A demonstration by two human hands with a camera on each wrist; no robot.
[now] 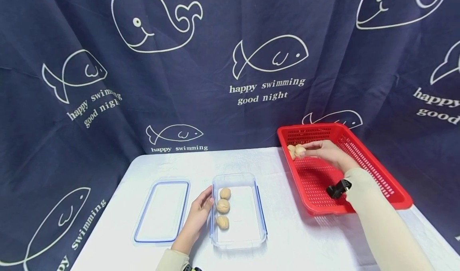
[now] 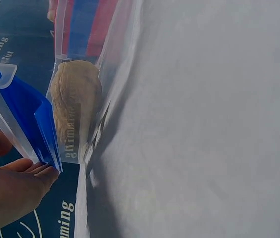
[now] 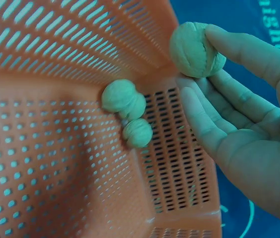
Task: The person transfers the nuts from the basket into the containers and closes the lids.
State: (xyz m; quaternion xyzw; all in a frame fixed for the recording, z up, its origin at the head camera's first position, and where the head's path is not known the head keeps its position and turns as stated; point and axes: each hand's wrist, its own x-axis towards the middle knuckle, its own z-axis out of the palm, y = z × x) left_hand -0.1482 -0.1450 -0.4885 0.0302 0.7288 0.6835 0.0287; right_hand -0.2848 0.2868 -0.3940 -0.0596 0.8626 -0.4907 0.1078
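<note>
At the right of the frame, the right hand [image 1: 328, 151] is pinching a tan ridged walnut [image 3: 197, 50] in its fingertips above the red slotted plastic basket's [image 1: 359, 165] far corner. The left hand [image 1: 199, 211], fingers straight, is pressing against the clear rectangular plastic container [image 1: 238, 239], seemingly steadying it on the white table [image 1: 305, 243].

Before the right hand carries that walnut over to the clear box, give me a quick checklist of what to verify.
1. Right hand holds the walnut: ok, pinched at the fingertips.
2. Walnut clear of the red basket wall: cannot tell.
3. Clear box uncovered: ok, lid lies beside it.
4. Room in the box: ok, three walnuts in one row.
5. Left hand steadies the box: ok, fingers at its edge.
6. Walnuts left in the basket: ok, two more.
</note>
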